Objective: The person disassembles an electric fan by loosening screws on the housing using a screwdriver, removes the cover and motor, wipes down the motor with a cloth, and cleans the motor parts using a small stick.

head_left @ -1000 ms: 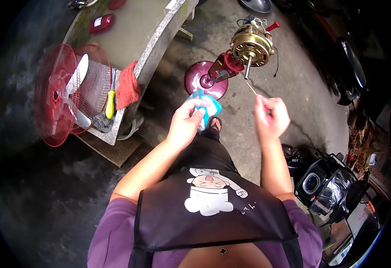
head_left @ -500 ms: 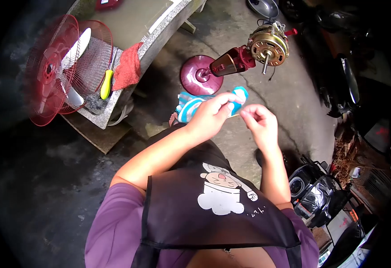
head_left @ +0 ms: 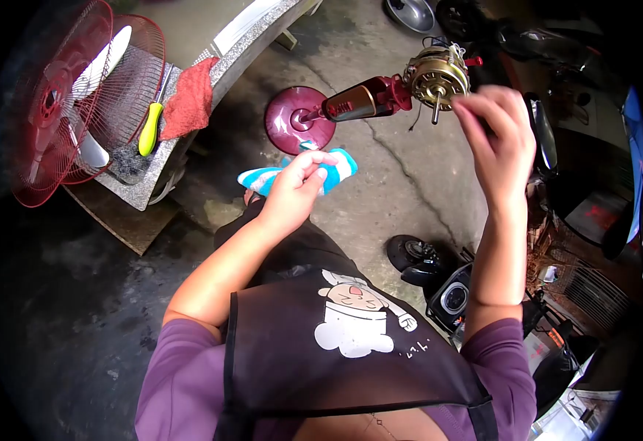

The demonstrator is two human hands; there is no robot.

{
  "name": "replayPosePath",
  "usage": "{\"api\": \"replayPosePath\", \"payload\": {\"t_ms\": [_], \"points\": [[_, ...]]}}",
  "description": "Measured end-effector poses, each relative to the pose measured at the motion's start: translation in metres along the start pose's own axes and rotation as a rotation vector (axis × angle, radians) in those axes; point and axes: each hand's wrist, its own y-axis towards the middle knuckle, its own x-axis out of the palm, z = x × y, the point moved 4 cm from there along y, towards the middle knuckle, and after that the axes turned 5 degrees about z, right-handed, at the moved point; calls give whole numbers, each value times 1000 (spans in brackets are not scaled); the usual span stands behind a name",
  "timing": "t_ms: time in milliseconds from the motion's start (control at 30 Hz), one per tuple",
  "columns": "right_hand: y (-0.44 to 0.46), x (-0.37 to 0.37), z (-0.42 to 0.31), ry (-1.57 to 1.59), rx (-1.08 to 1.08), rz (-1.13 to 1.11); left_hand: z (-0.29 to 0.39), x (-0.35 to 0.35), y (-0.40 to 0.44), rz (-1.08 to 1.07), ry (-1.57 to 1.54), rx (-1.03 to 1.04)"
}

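My left hand is closed around a blue-and-white striped cloth, whose ends stick out on both sides of the fist. Raised at the right, my right hand has bent fingers whose tips are smeared by motion, just right of a fan motor. I cannot tell whether they touch it or hold anything. From the bare brass-coloured motor a metal shaft points toward me. The motor sits on the dark red neck of a fan, which rises from a round glossy base on the floor.
On a stone bench at the left are red fan guards, a yellow-green-handled screwdriver and a red cloth. A metal bowl lies on the cracked concrete floor. A motor scooter stands at the lower right.
My right hand has moved away from the cloth, up and right to beside the motor. My left hand, still gripping the cloth, has shifted left. The view has turned slightly.
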Motion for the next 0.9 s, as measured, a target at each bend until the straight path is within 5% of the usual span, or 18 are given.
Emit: {"api": "replayPosePath", "payload": {"t_ms": [200,667,900], "points": [[39,63,5,-260,-353,-261,-5,-12,-7,14,9,2],[45,90,8,-404,-363,-445,10,-44,-14,152,105,57],[40,80,-6,-382,-524,-359,15,-43,-18,169,35,88]]}}
